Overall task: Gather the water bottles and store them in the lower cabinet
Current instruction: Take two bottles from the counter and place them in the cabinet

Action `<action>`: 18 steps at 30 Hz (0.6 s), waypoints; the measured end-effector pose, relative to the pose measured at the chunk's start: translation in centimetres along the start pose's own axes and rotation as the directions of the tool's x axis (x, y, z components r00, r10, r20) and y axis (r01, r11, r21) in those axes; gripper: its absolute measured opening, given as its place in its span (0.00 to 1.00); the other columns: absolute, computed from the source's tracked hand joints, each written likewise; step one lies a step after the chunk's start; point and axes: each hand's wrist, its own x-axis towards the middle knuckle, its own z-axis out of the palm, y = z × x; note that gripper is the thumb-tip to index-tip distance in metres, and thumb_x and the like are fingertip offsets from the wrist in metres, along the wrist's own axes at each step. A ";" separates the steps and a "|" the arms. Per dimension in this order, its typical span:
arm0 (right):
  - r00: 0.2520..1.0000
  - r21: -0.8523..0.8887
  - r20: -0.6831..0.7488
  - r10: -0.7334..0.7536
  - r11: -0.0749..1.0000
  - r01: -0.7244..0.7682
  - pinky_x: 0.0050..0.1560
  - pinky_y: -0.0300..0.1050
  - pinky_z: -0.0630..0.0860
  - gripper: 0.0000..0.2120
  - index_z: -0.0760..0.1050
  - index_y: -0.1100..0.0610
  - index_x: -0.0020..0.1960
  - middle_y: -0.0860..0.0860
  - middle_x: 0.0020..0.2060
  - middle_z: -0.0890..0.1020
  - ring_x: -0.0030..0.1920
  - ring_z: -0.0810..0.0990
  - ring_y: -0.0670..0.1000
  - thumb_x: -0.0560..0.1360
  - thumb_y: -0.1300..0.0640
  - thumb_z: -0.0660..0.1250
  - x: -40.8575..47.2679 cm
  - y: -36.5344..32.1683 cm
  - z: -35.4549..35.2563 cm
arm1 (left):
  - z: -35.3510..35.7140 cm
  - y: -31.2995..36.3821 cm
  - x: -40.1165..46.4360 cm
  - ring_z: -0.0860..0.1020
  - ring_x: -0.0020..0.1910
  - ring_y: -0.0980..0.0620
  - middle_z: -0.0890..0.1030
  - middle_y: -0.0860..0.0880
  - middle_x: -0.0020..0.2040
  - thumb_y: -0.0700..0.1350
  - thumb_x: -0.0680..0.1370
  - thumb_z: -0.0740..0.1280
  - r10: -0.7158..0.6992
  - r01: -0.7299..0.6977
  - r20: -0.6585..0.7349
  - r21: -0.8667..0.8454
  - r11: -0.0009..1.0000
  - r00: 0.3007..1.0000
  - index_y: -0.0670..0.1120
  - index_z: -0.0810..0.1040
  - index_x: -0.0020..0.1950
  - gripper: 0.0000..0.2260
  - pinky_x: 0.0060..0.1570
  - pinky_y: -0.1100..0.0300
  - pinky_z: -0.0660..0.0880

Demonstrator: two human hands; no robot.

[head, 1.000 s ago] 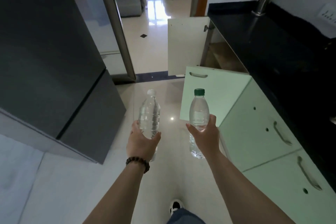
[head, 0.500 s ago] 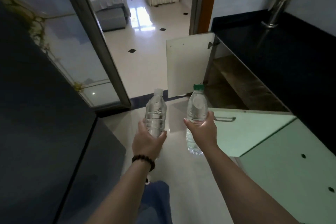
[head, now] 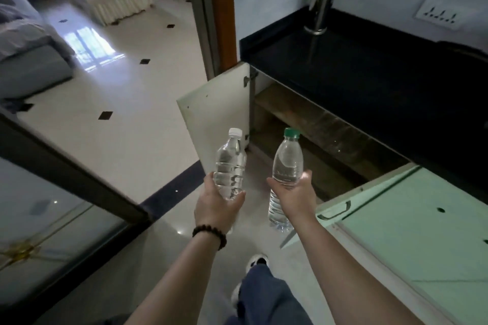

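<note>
While both arms reach forward over the floor (head: 137,145), each grip is wrapped around a bottle. Left hand (head: 216,204) holds the white-capped bottle (head: 230,167) by its lower body, fingers curled round it, bottle near upright. Right hand (head: 293,192) is closed round the middle of the green-capped bottle (head: 286,163), which tilts slightly right, base showing below the palm. Bottles are side by side, apart, in the air in front of the open lower cabinet (head: 303,124). Its white door (head: 214,116) is swung out just behind the left bottle. Black counter (head: 369,68) above carries a metal utensil holder (head: 320,16). Beaded bracelet (head: 210,235) on left wrist.
</note>
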 end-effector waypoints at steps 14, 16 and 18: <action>0.906 0.122 -0.280 0.316 0.948 -0.293 0.35 0.39 0.68 0.24 0.64 0.52 0.52 0.49 0.43 0.79 0.43 0.79 0.51 0.67 0.48 0.76 18.8 1.7 5.8 | 10.4 4.9 23.8 0.75 0.42 0.58 0.76 0.59 0.46 0.53 0.68 0.75 0.081 -0.170 0.408 0.185 0.968 0.909 0.57 0.67 0.59 0.25 0.36 0.64 0.69; 0.891 0.123 -0.293 0.347 0.938 -0.325 0.36 0.40 0.70 0.24 0.65 0.51 0.53 0.49 0.45 0.79 0.44 0.79 0.51 0.66 0.47 0.76 21.1 1.6 6.6 | 11.8 5.6 26.5 0.74 0.40 0.61 0.76 0.59 0.46 0.52 0.68 0.75 0.091 -0.193 0.442 0.190 0.963 0.892 0.57 0.67 0.60 0.25 0.34 0.67 0.67; 0.876 0.127 -0.314 0.365 0.931 -0.343 0.34 0.38 0.69 0.24 0.65 0.51 0.53 0.49 0.44 0.78 0.43 0.78 0.50 0.66 0.48 0.76 23.1 1.5 7.2 | 13.2 6.0 28.6 0.74 0.40 0.61 0.75 0.60 0.44 0.51 0.69 0.75 0.077 -0.193 0.476 0.200 0.961 0.876 0.55 0.67 0.61 0.25 0.33 0.67 0.67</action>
